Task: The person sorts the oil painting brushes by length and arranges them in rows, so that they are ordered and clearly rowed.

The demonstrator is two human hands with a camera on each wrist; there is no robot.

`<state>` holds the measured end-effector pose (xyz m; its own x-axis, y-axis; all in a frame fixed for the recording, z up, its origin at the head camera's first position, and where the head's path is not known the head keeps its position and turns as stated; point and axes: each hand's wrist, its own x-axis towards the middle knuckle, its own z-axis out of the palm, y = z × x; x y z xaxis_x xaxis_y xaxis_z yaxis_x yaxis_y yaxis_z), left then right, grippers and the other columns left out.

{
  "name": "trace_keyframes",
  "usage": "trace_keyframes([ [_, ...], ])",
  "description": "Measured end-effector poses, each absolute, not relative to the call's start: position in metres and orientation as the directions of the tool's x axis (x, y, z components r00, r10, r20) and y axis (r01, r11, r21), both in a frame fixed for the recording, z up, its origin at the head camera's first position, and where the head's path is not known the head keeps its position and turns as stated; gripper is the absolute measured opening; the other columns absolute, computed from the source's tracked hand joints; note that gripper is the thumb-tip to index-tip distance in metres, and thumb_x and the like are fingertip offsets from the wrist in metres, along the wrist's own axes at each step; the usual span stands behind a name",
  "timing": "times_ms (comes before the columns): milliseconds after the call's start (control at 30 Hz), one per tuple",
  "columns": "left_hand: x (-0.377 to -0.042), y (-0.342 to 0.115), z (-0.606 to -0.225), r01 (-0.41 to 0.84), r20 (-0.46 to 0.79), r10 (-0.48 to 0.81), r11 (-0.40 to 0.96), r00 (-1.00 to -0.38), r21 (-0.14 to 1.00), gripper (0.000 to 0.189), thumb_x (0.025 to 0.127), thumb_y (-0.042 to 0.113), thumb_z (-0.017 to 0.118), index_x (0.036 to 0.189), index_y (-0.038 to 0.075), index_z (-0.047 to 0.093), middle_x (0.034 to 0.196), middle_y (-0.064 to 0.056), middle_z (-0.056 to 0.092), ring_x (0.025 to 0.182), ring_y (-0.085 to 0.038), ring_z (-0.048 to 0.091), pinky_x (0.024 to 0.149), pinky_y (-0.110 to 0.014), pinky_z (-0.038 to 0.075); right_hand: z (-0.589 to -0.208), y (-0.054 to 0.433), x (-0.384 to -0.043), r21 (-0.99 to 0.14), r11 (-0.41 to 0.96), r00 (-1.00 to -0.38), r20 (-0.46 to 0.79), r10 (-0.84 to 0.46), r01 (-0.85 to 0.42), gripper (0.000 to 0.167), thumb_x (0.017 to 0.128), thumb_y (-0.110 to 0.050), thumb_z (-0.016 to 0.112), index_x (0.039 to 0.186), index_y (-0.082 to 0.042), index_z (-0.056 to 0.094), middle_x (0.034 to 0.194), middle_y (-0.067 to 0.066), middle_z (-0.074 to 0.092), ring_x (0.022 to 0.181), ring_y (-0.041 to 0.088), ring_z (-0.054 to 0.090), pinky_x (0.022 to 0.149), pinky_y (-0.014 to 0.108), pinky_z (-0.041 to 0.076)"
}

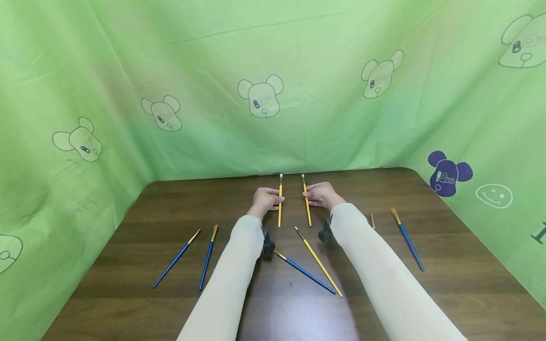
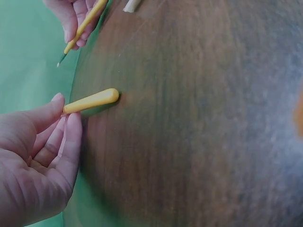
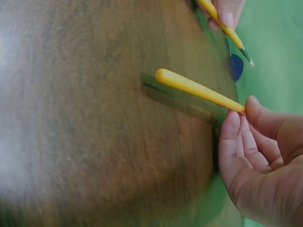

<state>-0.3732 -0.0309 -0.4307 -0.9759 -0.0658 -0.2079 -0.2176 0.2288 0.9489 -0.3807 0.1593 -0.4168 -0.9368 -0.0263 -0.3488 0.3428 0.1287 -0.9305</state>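
Near the table's far edge, my left hand (image 1: 266,199) pinches a yellow paintbrush (image 1: 280,215) between thumb and fingers, its bristles pointing away from me. A second yellow paintbrush (image 1: 308,215) is pinched the same way by my right hand (image 1: 323,194), a short gap to the right. In the left wrist view the rounded handle end (image 2: 106,96) juts out from my fingertips over the wood. The right wrist view shows the other handle (image 3: 189,87) raised a little, with its shadow beneath. Between my forearms lie another yellow paintbrush (image 1: 321,264) and a blue paintbrush (image 1: 304,272).
Two blue paintbrushes, one slanted (image 1: 176,259) and one steeper (image 1: 206,265), lie on the left of the brown table (image 1: 141,246). Another blue paintbrush (image 1: 410,244) lies at right. A brush tip (image 1: 373,220) shows beside my right sleeve. Green cloth (image 1: 273,142) hangs behind the table.
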Motion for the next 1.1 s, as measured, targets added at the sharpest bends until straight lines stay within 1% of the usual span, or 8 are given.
trace_keyframes([
  [133, -0.377, -0.029, -0.432, -0.241, -0.228, -0.078, 0.239, -0.970, 0.941, 0.030, 0.081, -0.001, 0.077, 0.109, -0.001, 0.071, 0.089, -0.013, 0.072, 0.079, -0.019, 0.069, 0.059, -0.027, 0.059, -0.418, 0.156, -0.381, -0.930, 0.131, -0.938, -0.345, 0.015, 0.344, 0.039, 0.092, 0.004, 0.063, 0.129, 0.010, 0.052, 0.076, 0.000, 0.064, 0.066, 0.008, 0.058, 0.061, 0.020, 0.054],
  [333, -0.380, -0.027, -0.433, -0.266, -0.244, -0.116, 0.252, -0.963, 0.930, 0.030, 0.080, 0.001, 0.078, 0.109, 0.001, 0.072, 0.088, -0.011, 0.071, 0.077, -0.019, 0.070, 0.057, -0.027, 0.058, -0.423, 0.152, -0.380, -0.940, 0.171, -0.955, -0.290, 0.064, 0.297, 0.036, 0.090, 0.003, 0.066, 0.123, 0.012, 0.057, 0.079, 0.002, 0.063, 0.066, 0.008, 0.058, 0.060, 0.019, 0.055],
  [433, -0.379, -0.026, -0.435, -0.280, -0.252, -0.135, 0.263, -0.958, 0.923, 0.030, 0.080, 0.002, 0.079, 0.109, 0.002, 0.072, 0.089, -0.010, 0.071, 0.075, -0.018, 0.070, 0.055, -0.026, 0.058, -0.427, 0.150, -0.380, -0.934, 0.205, -0.956, -0.275, 0.103, 0.291, 0.034, 0.087, 0.001, 0.070, 0.119, 0.011, 0.061, 0.085, 0.007, 0.064, 0.064, 0.007, 0.058, 0.060, 0.019, 0.055],
  [567, -0.377, -0.023, -0.435, -0.259, -0.226, -0.145, 0.288, -0.963, 0.922, 0.030, 0.079, 0.003, 0.080, 0.108, 0.002, 0.073, 0.092, -0.010, 0.071, 0.072, -0.017, 0.070, 0.054, -0.025, 0.057, -0.430, 0.147, -0.381, -0.921, 0.247, -0.950, -0.267, 0.161, 0.300, 0.033, 0.085, -0.001, 0.073, 0.115, 0.009, 0.065, 0.098, 0.014, 0.064, 0.061, 0.006, 0.058, 0.059, 0.018, 0.055],
  [733, -0.373, -0.021, -0.435, -0.238, -0.192, -0.166, 0.331, -0.967, 0.913, 0.029, 0.079, 0.004, 0.081, 0.107, 0.004, 0.074, 0.095, -0.011, 0.071, 0.068, -0.015, 0.068, 0.052, -0.022, 0.056, -0.431, 0.142, -0.381, -0.902, 0.286, -0.939, -0.270, 0.214, 0.324, 0.030, 0.083, -0.003, 0.076, 0.110, 0.006, 0.068, 0.104, 0.016, 0.063, 0.060, 0.006, 0.059, 0.059, 0.018, 0.056],
  [900, -0.371, -0.021, -0.434, -0.229, -0.174, -0.167, 0.404, -0.970, 0.886, 0.029, 0.079, 0.007, 0.081, 0.107, 0.006, 0.075, 0.097, -0.010, 0.070, 0.063, -0.013, 0.066, 0.050, -0.020, 0.054, -0.430, 0.140, -0.378, -0.893, 0.323, -0.942, -0.249, 0.223, 0.313, 0.030, 0.083, -0.004, 0.077, 0.109, 0.005, 0.069, 0.109, 0.018, 0.062, 0.060, 0.006, 0.058, 0.059, 0.018, 0.055],
  [1100, -0.374, -0.019, -0.435, -0.213, -0.157, -0.158, 0.447, -0.975, 0.869, 0.025, 0.078, 0.003, 0.081, 0.103, 0.006, 0.076, 0.096, -0.011, 0.070, 0.060, -0.013, 0.066, 0.047, -0.020, 0.054, -0.431, 0.139, -0.376, -0.886, 0.368, -0.953, -0.213, 0.215, 0.281, 0.030, 0.082, -0.005, 0.078, 0.110, 0.004, 0.070, 0.115, 0.021, 0.060, 0.057, 0.004, 0.057, 0.059, 0.017, 0.055],
])
